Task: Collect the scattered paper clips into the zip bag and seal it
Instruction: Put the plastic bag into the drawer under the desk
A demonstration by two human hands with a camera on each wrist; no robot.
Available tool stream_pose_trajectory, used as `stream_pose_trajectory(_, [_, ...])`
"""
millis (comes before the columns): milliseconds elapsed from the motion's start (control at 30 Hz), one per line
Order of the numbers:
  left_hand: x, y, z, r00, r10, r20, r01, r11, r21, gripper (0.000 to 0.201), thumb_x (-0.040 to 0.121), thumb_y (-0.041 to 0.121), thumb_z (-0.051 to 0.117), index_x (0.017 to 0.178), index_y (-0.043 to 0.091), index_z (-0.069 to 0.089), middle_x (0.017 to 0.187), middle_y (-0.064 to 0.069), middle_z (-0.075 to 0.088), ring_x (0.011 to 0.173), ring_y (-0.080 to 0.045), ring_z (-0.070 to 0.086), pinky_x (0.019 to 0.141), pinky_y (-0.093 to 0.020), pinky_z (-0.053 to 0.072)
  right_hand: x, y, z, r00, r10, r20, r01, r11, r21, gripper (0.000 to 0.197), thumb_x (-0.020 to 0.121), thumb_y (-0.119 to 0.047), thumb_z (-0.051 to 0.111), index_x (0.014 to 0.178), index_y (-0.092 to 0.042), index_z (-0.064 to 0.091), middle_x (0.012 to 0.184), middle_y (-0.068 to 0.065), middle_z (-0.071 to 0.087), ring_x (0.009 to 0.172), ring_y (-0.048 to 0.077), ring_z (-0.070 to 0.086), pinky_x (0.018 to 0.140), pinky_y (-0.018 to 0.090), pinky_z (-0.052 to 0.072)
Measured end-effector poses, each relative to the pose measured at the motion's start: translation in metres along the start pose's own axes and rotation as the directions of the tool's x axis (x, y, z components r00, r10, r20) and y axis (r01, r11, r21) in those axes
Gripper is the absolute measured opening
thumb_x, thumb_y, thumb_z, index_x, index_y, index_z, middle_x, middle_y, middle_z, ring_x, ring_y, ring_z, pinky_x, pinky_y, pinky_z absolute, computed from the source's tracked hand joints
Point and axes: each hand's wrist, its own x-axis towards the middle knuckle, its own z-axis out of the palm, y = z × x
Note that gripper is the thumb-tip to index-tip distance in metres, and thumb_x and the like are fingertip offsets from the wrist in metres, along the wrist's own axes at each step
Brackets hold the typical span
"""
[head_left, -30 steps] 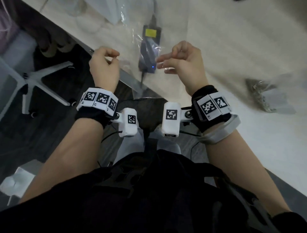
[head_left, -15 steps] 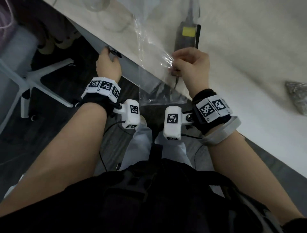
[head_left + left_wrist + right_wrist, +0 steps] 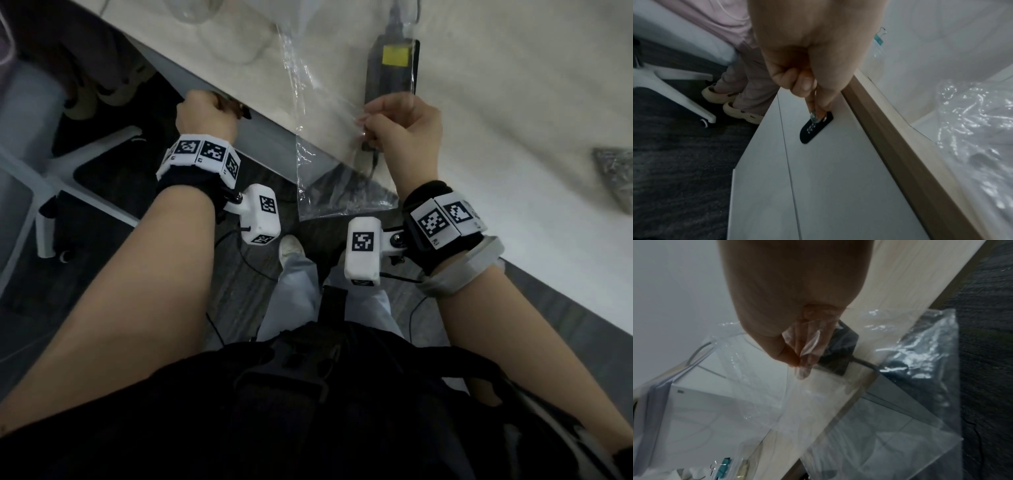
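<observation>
Fingers of the right hand (image 3: 406, 128) are pinched on the clear plastic zip bag (image 3: 337, 185), which is draped over the pale wooden table (image 3: 513, 113) edge at frame centre; the left hand (image 3: 205, 114), at upper left, is pinched on a small silver metal piece (image 3: 813, 117) against a black oval plate (image 3: 816, 128) on the grey panel (image 3: 838, 178) below the table edge; a black power adapter with a yellow label (image 3: 394, 66) is seen under the bag.

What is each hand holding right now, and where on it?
The right hand pinches the clear zip bag partway along one side edge. The left hand pinches a small metal key or tab at the drawer lock.
</observation>
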Motion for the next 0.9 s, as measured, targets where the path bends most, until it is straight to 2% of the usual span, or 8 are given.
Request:
stream_pose_trajectory(100, [0.002, 0.0, -0.003, 0.999, 0.007, 0.033, -0.005, 0.999, -0.045, 0.027, 0.08, 0.026, 0.066, 0.095, 0.004, 0.069, 0.104, -0.016, 0.069, 0.101, -0.029, 0.062, 0.076, -0.026, 0.044, -0.003, -0.001, 0.001, 1.0, 0.003, 0.005, -0.002, 1.0, -0.002, 0.015, 0.076, 0.007, 0.059, 0.079, -0.007, 0.064, 0.061, -0.006, 0.068, 0.05, 0.007, 0.06, 0.052, 0.019, 0.048])
stream_pose_trajectory(200, [0.001, -0.002, -0.002, 1.0, 0.028, 0.013, -0.027, 0.997, -0.079, 0.026, 0.079, 0.026, 0.068, 0.091, 0.003, 0.069, 0.1, -0.015, 0.07, 0.097, -0.028, 0.064, 0.069, -0.024, 0.042, -0.006, -0.003, 0.001, 1.0, 0.003, 0.016, -0.003, 1.0, -0.01, 0.01, 0.07, -0.004, 0.062, 0.074, -0.013, 0.064, 0.063, -0.005, 0.067, 0.051, 0.007, 0.059, 0.056, 0.022, 0.05])
stream_pose_trajectory(267, [0.0, -0.002, 0.0, 1.0, 0.02, -0.003, -0.02, 0.995, -0.097, 0.024, 0.079, 0.024, 0.067, 0.092, 0.005, 0.069, 0.101, -0.014, 0.069, 0.096, -0.026, 0.064, 0.069, -0.022, 0.041, -0.006, -0.005, 0.001, 1.0, 0.005, 0.017, -0.005, 1.0, -0.02, 0.009, 0.065, -0.01, 0.062, 0.073, -0.014, 0.064, 0.065, -0.001, 0.066, 0.051, 0.008, 0.059, 0.056, 0.023, 0.05])
stream_pose_trajectory(400, [-0.001, -0.001, 0.003, 0.999, -0.031, -0.037, 0.026, 0.991, -0.133, 0.02, 0.078, 0.025, 0.067, 0.094, 0.013, 0.071, 0.106, -0.009, 0.069, 0.099, -0.022, 0.064, 0.071, -0.018, 0.041, -0.004, -0.006, 0.001, 1.0, 0.009, 0.021, -0.008, 1.0, -0.018, 0.01, 0.068, -0.004, 0.063, 0.074, -0.012, 0.064, 0.064, 0.001, 0.066, 0.049, 0.007, 0.059, 0.054, 0.022, 0.051])
stream_pose_trajectory(500, [-0.007, -0.005, 0.006, 0.995, -0.068, -0.077, 0.053, 0.981, -0.189, 0.015, 0.075, 0.027, 0.068, 0.087, 0.018, 0.072, 0.099, -0.005, 0.071, 0.093, -0.02, 0.065, 0.07, -0.018, 0.043, -0.002, -0.004, 0.0, 1.0, 0.008, 0.021, -0.007, 1.0, -0.026, 0.014, 0.073, 0.002, 0.063, 0.074, -0.012, 0.064, 0.065, 0.001, 0.067, 0.05, 0.006, 0.059, 0.053, 0.02, 0.05])
stream_pose_trajectory(600, [-0.022, -0.018, 0.009, 0.985, -0.108, -0.135, 0.073, 0.967, -0.244, 0.007, 0.073, 0.024, 0.067, 0.077, 0.019, 0.066, 0.091, -0.002, 0.071, 0.086, -0.018, 0.065, 0.068, -0.018, 0.043, -0.002, -0.005, 0.002, 1.0, 0.006, 0.016, -0.006, 1.0, -0.022, 0.011, 0.071, -0.002, 0.062, 0.073, -0.012, 0.063, 0.068, 0.006, 0.066, 0.05, 0.007, 0.059, 0.053, 0.02, 0.049])
stream_pose_trajectory(767, [-0.043, -0.045, 0.001, 0.973, -0.169, -0.157, 0.134, 0.968, -0.215, 0.014, 0.071, 0.025, 0.067, 0.066, 0.025, 0.054, 0.088, 0.0, 0.071, 0.086, -0.019, 0.065, 0.068, -0.018, 0.039, -0.001, -0.004, 0.005, 1.0, 0.013, -0.011, -0.013, 0.998, -0.063, 0.018, 0.077, 0.005, 0.06, 0.074, -0.012, 0.063, 0.066, 0.002, 0.067, 0.051, 0.008, 0.058, 0.057, 0.025, 0.051])
stream_pose_trajectory(900, [-0.061, -0.067, -0.008, 0.965, -0.222, -0.141, 0.193, 0.962, -0.195, 0.015, 0.071, 0.022, 0.068, 0.066, 0.025, 0.054, 0.091, -0.003, 0.071, 0.088, -0.021, 0.065, 0.069, -0.02, 0.04, -0.008, -0.005, 0.011, 0.998, 0.052, 0.019, -0.051, 0.998, -0.039, 0.018, 0.079, 0.007, 0.06, 0.076, -0.01, 0.063, 0.069, 0.007, 0.068, 0.051, 0.012, 0.061, 0.058, 0.027, 0.054])
